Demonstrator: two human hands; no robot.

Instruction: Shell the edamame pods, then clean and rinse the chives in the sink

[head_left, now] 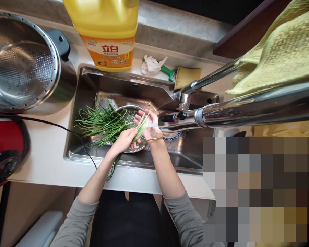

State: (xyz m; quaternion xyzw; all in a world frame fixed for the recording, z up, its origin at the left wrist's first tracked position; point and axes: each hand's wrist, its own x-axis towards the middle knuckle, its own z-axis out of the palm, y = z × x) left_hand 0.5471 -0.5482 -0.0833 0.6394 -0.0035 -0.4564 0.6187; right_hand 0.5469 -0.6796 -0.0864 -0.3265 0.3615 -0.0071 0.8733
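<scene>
My left hand (pixel 125 139) is closed round a bunch of green chives (pixel 103 122) above the sink (pixel 187 156). The long leaf tips spread to the left, and a few strands hang toward the front edge. My right hand (pixel 152 127) is open, palm up, with the pale stem ends lying across its fingers. Water from the faucet (pixel 173 125) runs over this palm and the stems. Under both hands sits a round metal bowl (pixel 141 150) with water in it, partly hidden by the chives.
Behind the sink stand a yellow detergent jug (pixel 109 34), a crumpled white tissue (pixel 151 65), a green-handled peeler (pixel 169 72) and a yellow sponge (pixel 187 77). At left are a steel pot (pixel 63 84), a red appliance (pixel 6 144) and a black cord (pixel 59 127). A yellow towel (pixel 280 51) hangs at right.
</scene>
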